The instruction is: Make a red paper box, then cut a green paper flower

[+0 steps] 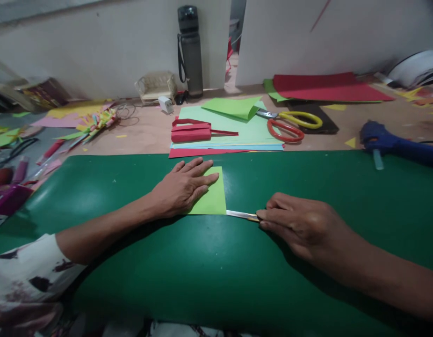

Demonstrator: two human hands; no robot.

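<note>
A light green square of paper (212,199) lies on the green mat (202,262). My left hand (183,187) rests flat on its left part, fingers spread, covering much of that side. From the right, my right hand (304,224) grips a slim craft knife (242,215) between thumb and fingers. The knife's pale blade points left, and its tip meets the paper's lower right corner. Most of the knife's handle is hidden inside my fist.
Behind the mat lie scissors (297,118), a folded red paper piece (191,131) and stacked coloured sheets (223,114). A blue glue gun (395,140) is at right, red sheets (321,87) at the back. A dark bottle (193,61) stands near the wall. Clutter surrounds a purple object (9,203) at left.
</note>
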